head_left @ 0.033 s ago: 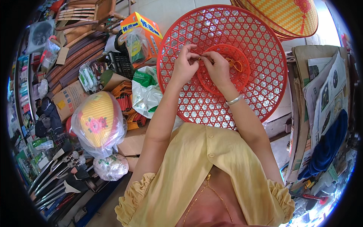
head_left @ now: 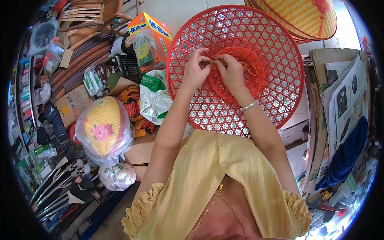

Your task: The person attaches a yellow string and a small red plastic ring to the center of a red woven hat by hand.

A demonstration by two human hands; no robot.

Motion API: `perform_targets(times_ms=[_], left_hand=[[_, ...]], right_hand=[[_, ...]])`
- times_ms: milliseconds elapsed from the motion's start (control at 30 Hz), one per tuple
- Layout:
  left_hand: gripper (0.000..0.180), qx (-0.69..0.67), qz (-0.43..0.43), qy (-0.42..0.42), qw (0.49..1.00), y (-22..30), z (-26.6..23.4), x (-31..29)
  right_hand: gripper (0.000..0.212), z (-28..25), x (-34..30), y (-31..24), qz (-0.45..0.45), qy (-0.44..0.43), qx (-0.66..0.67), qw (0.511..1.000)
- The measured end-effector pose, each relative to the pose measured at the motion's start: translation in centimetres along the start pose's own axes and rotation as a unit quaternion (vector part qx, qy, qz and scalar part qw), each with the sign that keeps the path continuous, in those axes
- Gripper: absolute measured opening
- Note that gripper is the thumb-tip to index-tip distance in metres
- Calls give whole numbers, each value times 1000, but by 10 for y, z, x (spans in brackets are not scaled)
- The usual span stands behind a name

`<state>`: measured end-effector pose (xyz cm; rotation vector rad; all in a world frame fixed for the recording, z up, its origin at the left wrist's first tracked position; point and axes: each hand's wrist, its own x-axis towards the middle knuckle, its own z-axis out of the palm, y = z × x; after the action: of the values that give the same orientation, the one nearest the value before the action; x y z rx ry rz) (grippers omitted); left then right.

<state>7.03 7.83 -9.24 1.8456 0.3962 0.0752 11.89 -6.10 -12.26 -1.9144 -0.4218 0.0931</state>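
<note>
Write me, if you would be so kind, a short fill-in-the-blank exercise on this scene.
1. The left hand and right hand are over a large lattice coloured ____.
2. Cord loops show beside the ____ hand, the one nearer the bangle.
3. The flowers on the bagged yellow weave are ____.
4. The dark cloth at the picture's right is ____.

Missing words: red; right; pink; blue.

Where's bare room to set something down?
Pale floor, up top, between orange box and red lattice hat; a narrower strip between hat and cardboard. Crowded: the left, with white-green bag and orange packets, and the hat's inner ring, where left hand and right hand are.
</note>
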Motion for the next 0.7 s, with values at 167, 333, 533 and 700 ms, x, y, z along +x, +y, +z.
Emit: perform_targets(times_ms=[167, 333, 533, 700], left_hand=[[41, 17, 13, 35, 999, 0, 5, -1], [34, 64, 32, 67, 995, 1, 9, -2], [13, 130, 67, 58, 988, 2, 1, -4], [11, 154, 90, 44, 983, 5, -4, -7]], right_hand=[[17, 0, 1, 9, 98, -61, 58, 992], [20, -3, 4, 8, 119, -132, 108, 978], [21, -12, 7, 9, 326, -205, 296, 874], [22, -12, 6, -1, 335, -170, 303, 876]])
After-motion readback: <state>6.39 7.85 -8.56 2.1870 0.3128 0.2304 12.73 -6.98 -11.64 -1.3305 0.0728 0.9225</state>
